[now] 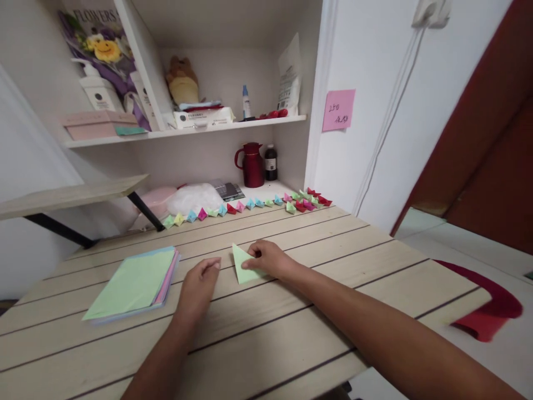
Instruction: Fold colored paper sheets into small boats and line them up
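Note:
My right hand (266,258) pinches a light green sheet of paper (244,273), folded into a triangle, between thumb and fingers just above or on the slatted tabletop (266,322). To its left, apart from the paper, my left hand (199,283) is closed with its fingers curled in, and nothing shows in it. Further left lies a stack of coloured paper sheets (129,283), light green on top with pink and blue edges below. Along the table's back edge runs a row of small folded paper boats (202,214), with a cluster of more boats (306,204) at the right end.
A small wooden riser (75,194) with black legs stands at the back left. Behind the boats are a plastic bag (195,199), a red jug (252,166) and a dark bottle (270,163). A red stool (487,311) is beyond the table's right edge.

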Motion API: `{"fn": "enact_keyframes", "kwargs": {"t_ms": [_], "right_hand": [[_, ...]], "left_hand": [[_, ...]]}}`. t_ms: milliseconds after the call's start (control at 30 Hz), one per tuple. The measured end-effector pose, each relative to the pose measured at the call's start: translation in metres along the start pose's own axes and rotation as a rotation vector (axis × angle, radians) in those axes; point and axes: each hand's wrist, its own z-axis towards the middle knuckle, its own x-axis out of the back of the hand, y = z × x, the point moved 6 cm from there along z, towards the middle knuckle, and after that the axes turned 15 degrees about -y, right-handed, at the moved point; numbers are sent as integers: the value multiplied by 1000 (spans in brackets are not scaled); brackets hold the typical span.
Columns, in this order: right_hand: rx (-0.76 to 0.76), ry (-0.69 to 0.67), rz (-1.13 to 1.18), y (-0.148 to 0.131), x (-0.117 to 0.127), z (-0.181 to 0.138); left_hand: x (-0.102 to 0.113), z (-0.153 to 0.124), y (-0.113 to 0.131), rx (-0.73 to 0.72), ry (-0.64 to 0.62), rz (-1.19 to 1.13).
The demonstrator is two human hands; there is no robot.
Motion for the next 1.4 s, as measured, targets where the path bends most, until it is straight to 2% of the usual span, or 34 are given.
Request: {"fn": "enact_keyframes", "kwargs": {"t_ms": [67, 133, 200, 300, 400, 467, 633, 800, 967, 1167, 1400], "right_hand": [[26, 54, 266, 2, 6, -2], [58, 119, 566, 3, 12, -5], [87, 168, 744, 3, 15, -8], [128, 211, 853, 2, 17, -10], [134, 215, 905, 1, 16, -10], [138, 212, 924, 1, 16, -10], [183, 243, 924, -3, 18, -13], [194, 185, 971, -6, 11, -13], [233, 175, 1000, -9, 9, -13], [194, 165, 987, -8, 7, -12], [198, 148, 939, -9, 5, -14]], "left_hand": [[-4, 5, -2, 124, -7, -329], [-21, 7, 2, 178, -67, -563], [-39, 7, 11, 124, -123, -661], [-54, 4, 17, 19, -69, -627], [-50, 1, 18, -64, 77, -540], [-48, 2, 16, -72, 106, -524], [-54, 7, 16, -60, 58, -489], [-58, 6, 16, -90, 57, -499], [-51, 8, 6, -78, 98, -625], [-47, 13, -1, -77, 100, -686], [-52, 15, -3, -57, 33, -587]]}}
